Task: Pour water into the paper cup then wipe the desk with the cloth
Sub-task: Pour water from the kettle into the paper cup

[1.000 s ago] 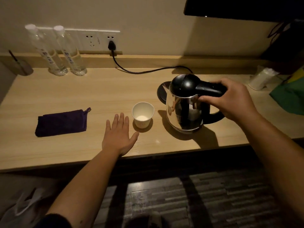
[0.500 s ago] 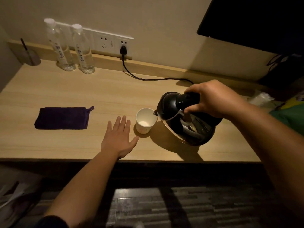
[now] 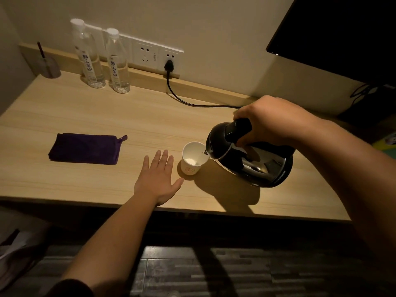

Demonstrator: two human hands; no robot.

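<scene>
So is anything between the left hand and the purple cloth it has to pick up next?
Nothing visible. The left hand lies flat on the desk, and only bare wood separates it from the purple cloth. The paper cup stands on its other side.

Dim, warm-toned interior view. Light falls from the upper right, so the tilted steel-and-black kettle point(image 3: 250, 161) casts a long dark shadow toward the near edge of the pale wooden table point(image 3: 85, 116), and the white paper cup point(image 3: 194, 158) throws a small one at its base. Soft highlights streak the kettle's polished wall. The dark striped floor point(image 3: 192, 273) lies in deep shade. Wide-angle distortion bows the table edges; corners darken and soften.
</scene>
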